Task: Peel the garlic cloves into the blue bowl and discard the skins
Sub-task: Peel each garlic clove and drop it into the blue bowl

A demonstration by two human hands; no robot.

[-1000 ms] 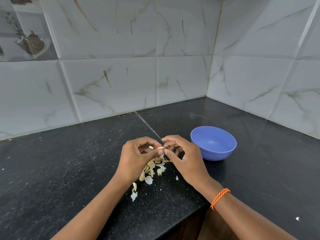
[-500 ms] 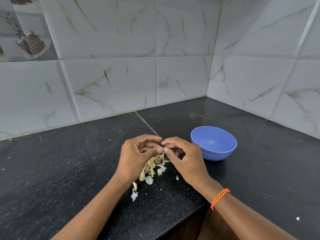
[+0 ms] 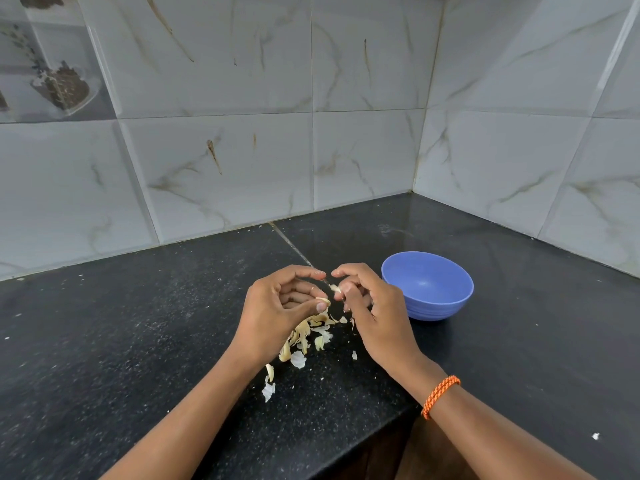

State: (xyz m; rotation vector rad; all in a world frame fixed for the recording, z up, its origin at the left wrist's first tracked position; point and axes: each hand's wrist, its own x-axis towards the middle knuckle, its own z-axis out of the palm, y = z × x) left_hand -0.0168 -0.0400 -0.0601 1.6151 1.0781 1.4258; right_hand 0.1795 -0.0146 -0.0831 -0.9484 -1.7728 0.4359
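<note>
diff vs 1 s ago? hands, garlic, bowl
The hands have drawn slightly apart: fingertips that met over the clove now show a gap. The right hand pinches the garlic clove; the left hand has come away with a strip of skin at its thumb. The skin pile, the blue bowl, with no cloves visible inside, and the black counter are unchanged.

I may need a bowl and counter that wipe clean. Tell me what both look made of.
Bowl: probably plastic or melamine, matte blue, with an even colour, a soft sheen and moulded ridges low on the wall. Counter: looks like polished black granite, speckled, with a seam and faint reflections near the corner.
</note>
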